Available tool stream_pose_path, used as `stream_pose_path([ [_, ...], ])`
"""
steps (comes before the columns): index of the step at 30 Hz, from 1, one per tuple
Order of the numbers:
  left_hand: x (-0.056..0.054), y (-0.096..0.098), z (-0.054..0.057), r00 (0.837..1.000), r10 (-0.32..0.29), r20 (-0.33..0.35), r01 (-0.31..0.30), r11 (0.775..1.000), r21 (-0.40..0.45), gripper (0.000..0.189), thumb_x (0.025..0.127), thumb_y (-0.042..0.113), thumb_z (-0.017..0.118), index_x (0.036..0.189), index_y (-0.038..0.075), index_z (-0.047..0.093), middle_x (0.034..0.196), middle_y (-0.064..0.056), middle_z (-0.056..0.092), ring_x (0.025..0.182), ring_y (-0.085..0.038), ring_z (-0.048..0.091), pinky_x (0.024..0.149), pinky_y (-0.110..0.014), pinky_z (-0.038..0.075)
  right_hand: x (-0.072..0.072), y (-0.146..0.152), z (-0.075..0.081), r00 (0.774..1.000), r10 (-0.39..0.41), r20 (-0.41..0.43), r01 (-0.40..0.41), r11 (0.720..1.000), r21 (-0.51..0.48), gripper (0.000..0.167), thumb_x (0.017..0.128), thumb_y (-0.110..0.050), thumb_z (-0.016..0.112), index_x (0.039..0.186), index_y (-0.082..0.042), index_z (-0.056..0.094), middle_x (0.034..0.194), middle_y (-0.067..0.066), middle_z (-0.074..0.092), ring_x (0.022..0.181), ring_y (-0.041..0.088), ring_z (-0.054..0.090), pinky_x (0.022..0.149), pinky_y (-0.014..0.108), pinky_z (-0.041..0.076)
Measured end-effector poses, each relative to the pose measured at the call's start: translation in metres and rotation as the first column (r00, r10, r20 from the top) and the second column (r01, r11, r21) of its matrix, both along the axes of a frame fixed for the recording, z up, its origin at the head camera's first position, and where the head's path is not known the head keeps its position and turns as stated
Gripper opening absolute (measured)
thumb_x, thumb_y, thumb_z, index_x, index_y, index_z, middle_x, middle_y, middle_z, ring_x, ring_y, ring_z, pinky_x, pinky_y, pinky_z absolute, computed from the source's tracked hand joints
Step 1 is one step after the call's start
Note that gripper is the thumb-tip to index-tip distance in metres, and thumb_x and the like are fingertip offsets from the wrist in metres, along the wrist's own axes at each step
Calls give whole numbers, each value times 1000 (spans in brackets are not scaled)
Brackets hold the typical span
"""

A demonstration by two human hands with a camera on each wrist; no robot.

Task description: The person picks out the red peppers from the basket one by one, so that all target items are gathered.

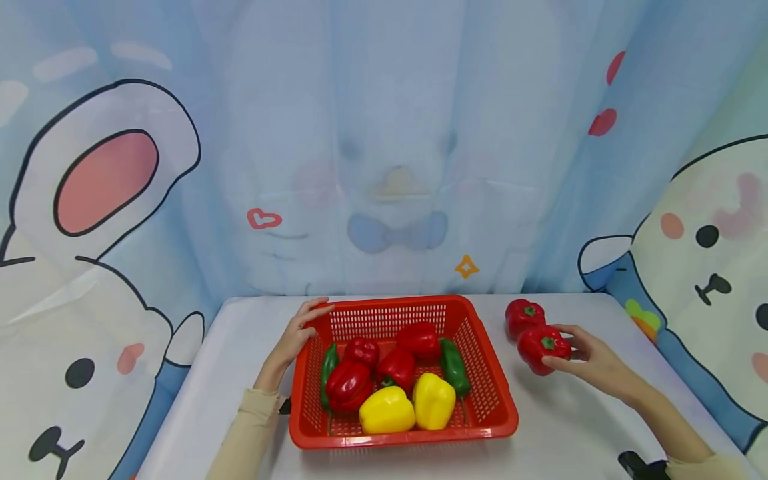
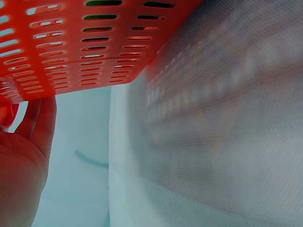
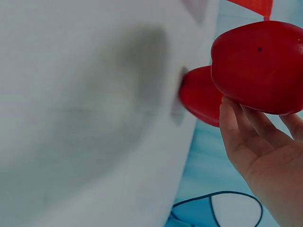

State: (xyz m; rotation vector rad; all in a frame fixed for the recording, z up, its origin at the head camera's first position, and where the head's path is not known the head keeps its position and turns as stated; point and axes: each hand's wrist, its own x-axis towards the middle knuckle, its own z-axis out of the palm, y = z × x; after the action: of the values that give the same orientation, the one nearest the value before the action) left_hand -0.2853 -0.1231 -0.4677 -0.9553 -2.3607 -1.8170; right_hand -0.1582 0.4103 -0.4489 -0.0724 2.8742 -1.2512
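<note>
Cartoon curtain (image 1: 396,100): pale blue, hanging beyond the far edge of the table.
White table (image 1: 570,413): bears the basket near the middle, with a loose pepper over to the right.
Red plastic basket (image 1: 408,441): perforated walls, probably light and a little springy; the rim looks the sound place to steady it.
Right hand (image 1: 594,360): grasping a pepper from the right, thumb on the near side, fingers on the far side.
Left hand (image 1: 295,337): gripping the rim at the basket's far left corner.
Held red bell pepper (image 1: 534,358): right of the basket, apparently just off the table. So glossy that I'd expect it slick; likely stiff and light. Best taken across its broad middle, as here; a pinch near one end could skid off.
Second red bell pepper (image 1: 517,320): on the table just behind the held one; I can't tell whether they touch.
Yellow bell peppers (image 1: 387,410): two, at the basket's near side, below four red bell peppers (image 1: 348,387).
Green chillies (image 1: 454,367): slim, one towards each side of the basket.
Green stem (image 1: 548,343): atop the held pepper, too stubby to lift by.
</note>
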Motion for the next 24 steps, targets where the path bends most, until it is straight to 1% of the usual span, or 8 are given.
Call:
stream_pose_path([
  [3,0,0,-2,1000,-3,7,3,1000,11,55,77,-24,40,130,-18,53,146,-35,33,134,-46,30,91,-50,38,-2,3,-7,999,-10,44,10,1000,-13,83,86,-32,74,145,7,31,133,33,46,107,40,57,73,43,57],
  [6,-1,0,-4,1000,-7,5,6,1000,24,54,77,-25,40,130,-19,52,146,-35,33,134,-47,30,92,-52,37,-4,5,-13,996,-18,83,20,1000,-24,84,87,-34,73,146,7,29,133,34,46,107,39,57,74,44,57],
  [9,-1,-1,-5,1000,-1,2,1,1000,24,54,77,-25,40,130,-19,53,146,-35,33,134,-47,30,90,-47,38,-6,7,-19,992,-33,121,37,999,-29,86,87,-36,74,146,6,28,134,33,45,109,39,56,75,44,57],
  [11,-1,-1,-7,1000,5,3,-5,1000,23,54,77,-25,40,130,-18,53,146,-35,34,133,-47,30,89,-44,39,-7,8,-21,990,-30,139,35,999,-30,87,87,-37,73,146,8,28,134,35,45,109,41,55,75,44,57],
  [13,0,-1,-7,1000,11,7,-11,1000,22,55,77,-25,40,130,-18,53,146,-34,34,133,-46,31,88,-43,40,-8,9,-23,987,-38,159,43,999,-33,89,86,-39,74,146,8,27,134,35,44,111,42,54,75,44,57],
  [17,0,-1,-7,1000,10,20,-11,999,31,55,77,-25,40,130,-18,53,146,-34,34,132,-45,32,86,-46,41,-10,10,-27,981,-52,189,59,998,-31,90,86,-40,73,146,8,27,134,35,44,113,44,52,75,45,57],
  [24,-3,-1,-7,1000,0,3,0,1000,19,54,78,-25,40,129,-19,53,145,-35,33,132,-47,31,84,-39,40,-15,12,-33,972,-75,225,80,997,-14,88,89,-43,70,145,10,27,132,36,45,111,42,52,76,44,57],
])
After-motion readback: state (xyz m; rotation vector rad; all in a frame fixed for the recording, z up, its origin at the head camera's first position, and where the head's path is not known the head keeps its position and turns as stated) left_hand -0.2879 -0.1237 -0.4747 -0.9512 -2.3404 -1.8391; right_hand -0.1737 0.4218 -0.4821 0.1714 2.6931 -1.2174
